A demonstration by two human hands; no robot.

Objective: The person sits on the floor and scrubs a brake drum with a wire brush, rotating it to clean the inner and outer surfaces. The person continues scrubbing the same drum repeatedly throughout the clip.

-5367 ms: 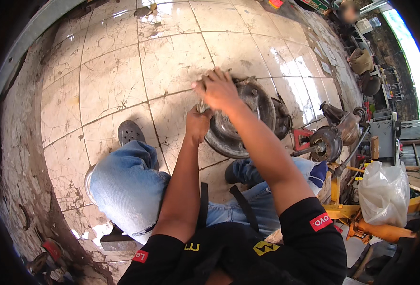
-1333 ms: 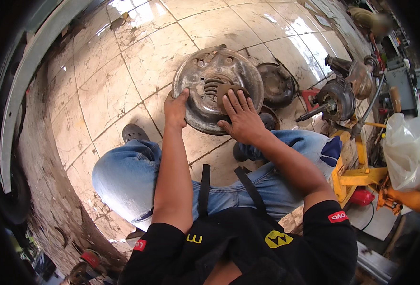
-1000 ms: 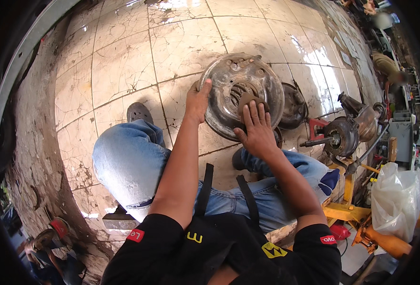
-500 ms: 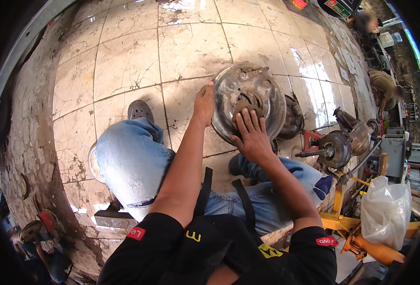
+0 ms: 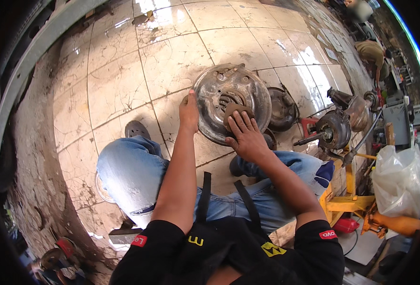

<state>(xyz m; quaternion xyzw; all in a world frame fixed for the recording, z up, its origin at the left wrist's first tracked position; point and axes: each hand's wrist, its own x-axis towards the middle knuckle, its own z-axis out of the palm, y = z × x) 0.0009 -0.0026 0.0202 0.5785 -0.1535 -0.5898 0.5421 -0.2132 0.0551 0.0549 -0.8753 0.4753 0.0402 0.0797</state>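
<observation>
A round, dirty metal brake backing plate [image 5: 207, 97], with holes and a ringed central opening, is held up in front of me between my legs. My left hand [image 5: 189, 113] grips its left rim, the thumb along the edge and the other fingers hidden behind. Against the plate's face just below the central opening, my right hand [image 5: 249, 137] presses a brown piece that looks like sandpaper [image 5: 229, 114]. The right fingers lie nearly flat over it, with the thumb stretched toward the lower rim.
Right of the plate, another dark round brake part [image 5: 282, 109] lies on the tiled floor [image 5: 120, 85]. Farther right are a greasy axle assembly [image 5: 354, 116], a red stand [image 5: 308, 126], a yellow frame [image 5: 350, 203] and a clear plastic bag [image 5: 397, 178]. Another person [image 5: 372, 53] bends at the far right.
The plate and both hands sit farther left in the view, which has itself shifted. The right hand stays on the brown piece, and the left hand keeps the rim.
</observation>
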